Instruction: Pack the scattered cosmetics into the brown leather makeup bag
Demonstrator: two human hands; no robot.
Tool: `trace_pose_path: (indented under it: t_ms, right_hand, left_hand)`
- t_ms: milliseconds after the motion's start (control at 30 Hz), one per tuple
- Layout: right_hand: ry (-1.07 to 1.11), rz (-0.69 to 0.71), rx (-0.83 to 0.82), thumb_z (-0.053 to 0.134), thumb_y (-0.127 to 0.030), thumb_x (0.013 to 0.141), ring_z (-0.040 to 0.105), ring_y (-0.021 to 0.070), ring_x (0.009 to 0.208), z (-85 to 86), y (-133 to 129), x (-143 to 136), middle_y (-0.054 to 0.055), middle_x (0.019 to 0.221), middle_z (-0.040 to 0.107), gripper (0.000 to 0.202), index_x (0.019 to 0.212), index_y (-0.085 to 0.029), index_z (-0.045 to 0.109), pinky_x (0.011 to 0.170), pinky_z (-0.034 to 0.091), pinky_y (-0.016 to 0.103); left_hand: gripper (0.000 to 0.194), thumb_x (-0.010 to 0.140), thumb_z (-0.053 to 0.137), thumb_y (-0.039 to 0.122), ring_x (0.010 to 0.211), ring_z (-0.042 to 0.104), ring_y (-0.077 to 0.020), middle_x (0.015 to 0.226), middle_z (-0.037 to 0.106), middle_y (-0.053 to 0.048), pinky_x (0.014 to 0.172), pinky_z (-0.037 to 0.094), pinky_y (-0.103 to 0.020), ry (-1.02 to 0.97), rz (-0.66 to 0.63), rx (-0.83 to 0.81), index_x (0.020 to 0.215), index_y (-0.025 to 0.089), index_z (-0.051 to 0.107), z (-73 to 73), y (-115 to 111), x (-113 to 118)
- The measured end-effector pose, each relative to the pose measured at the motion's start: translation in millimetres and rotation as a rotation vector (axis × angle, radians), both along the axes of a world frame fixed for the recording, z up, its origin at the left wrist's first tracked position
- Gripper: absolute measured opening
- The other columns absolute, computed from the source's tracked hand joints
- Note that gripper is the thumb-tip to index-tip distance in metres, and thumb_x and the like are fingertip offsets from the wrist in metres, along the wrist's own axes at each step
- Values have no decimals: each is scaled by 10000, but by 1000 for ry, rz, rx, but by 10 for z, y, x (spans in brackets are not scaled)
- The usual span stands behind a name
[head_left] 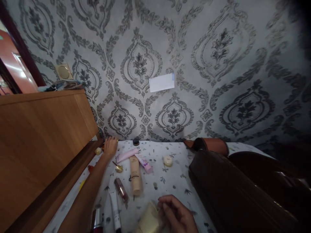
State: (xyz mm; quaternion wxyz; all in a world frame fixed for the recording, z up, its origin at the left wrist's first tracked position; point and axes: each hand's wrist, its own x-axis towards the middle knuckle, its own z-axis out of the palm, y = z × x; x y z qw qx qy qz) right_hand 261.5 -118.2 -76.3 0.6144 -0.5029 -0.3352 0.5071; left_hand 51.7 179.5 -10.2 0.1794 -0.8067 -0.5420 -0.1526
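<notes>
Though I cannot tell either grip, the right hand [179, 215] should steady the pouch [148, 220], the left hand [110, 146] being beyond the beige tube [135, 176].

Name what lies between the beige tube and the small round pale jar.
In the head view, a pink tube with purple markings lies slantwise on the printed cloth between the beige tube and the pale jar.

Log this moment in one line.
left hand: far-left corner of cloth; right hand: at pale pouch, grip unclear; middle: tan tube, pink tubes; right: brown bag
</notes>
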Motion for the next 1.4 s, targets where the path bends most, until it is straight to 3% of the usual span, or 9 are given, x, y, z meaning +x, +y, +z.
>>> trace_pose_path:
  t_ms: [333,533,833,967,1133,1400]
  right_hand:
    - [-52,-2,57,677,-573,694,587,195,702,26,-6,-24,57,743,647,407,803,-180,668,632,473,279]
    - [-44,-33,78,692,-566,668,574,185,656,77,-18,-55,56,727,646,412,796,-175,660,588,458,280]
    - [-46,-74,113,720,-538,651,568,176,620,253,-94,-101,54,698,655,402,795,-168,661,522,406,260]
    - [-53,-77,125,725,-542,640,579,186,644,286,-108,-114,54,700,654,413,803,-168,660,518,406,260]
    - [-65,-86,139,725,-542,647,588,181,647,281,-103,-139,49,737,658,408,804,-173,647,506,406,257]
    - [-152,-42,220,699,-598,676,541,148,548,313,-156,-224,32,652,632,445,777,-169,631,446,371,244]
  left_hand:
    - [79,839,540,269,742,594,-207,766,632,-36,628,353,-269,-444,43,-76,881,205,557,-34,-134,-152]
    - [225,794,546,377,601,569,-146,595,551,31,579,373,-230,-777,-79,-188,680,211,446,-76,-362,-223]
    - [451,722,567,625,460,438,-93,504,483,50,454,304,-200,-1151,-202,-396,635,196,456,26,-1144,-204]
    - [451,700,616,617,430,392,-75,504,462,61,417,266,-190,-1246,-243,-492,656,189,483,108,-1517,-159]
    - [398,707,647,560,475,438,-78,570,531,41,426,296,-179,-1310,-281,-580,745,176,554,181,-1916,-93]
    - [369,717,687,486,500,527,-94,646,596,20,458,311,-199,-1378,-411,-711,868,171,570,218,-2335,-36]
